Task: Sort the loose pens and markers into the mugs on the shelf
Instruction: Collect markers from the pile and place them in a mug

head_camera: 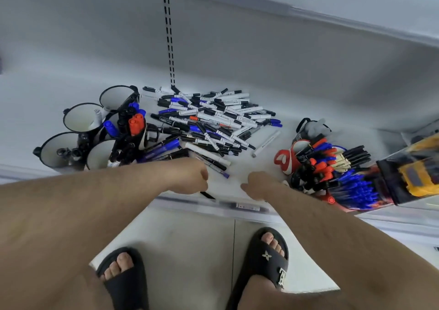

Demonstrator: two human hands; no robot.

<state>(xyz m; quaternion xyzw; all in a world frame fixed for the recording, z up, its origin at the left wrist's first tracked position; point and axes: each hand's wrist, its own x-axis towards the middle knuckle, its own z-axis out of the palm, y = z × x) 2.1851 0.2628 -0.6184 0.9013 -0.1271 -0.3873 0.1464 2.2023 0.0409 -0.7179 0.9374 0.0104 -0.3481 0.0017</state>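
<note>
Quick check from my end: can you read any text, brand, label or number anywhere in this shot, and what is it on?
Nothing reads clearly.
Print on the loose markers: too small and blurred.
Shelf-edge label: blurred, unreadable.
Right sandal: a star-flower emblem and a metal letter charm, possibly "T", not certain.
Red mug: a white heart shape, no words.

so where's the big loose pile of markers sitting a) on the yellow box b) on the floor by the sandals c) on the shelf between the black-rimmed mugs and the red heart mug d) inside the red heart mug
c: the loose pile of markers lies on the white shelf, with the black-rimmed mugs on one side and the red heart mug on the other.
</note>
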